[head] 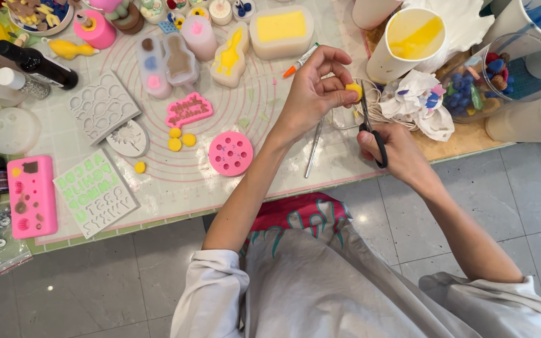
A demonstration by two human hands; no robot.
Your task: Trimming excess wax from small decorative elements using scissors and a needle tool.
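My left hand (316,89) pinches a small yellow piece (354,91) between thumb and fingertips above the craft mat (258,125). My right hand (396,150) grips black-handled scissors (371,125), blades pointing up at the yellow piece. A thin metal tool (314,149) lies on the mat just below my left wrist. An orange-tipped marker (300,61) lies beyond my left hand.
Pink round mould (230,153), pink rectangular mould (31,196), letter mould (95,193), small yellow discs (181,139) and other silicone moulds cover the mat. Dark bottles (36,64) at left. A cup of yellow liquid (406,44), crumpled tissue (421,100), a glass bowl (493,78) at right.
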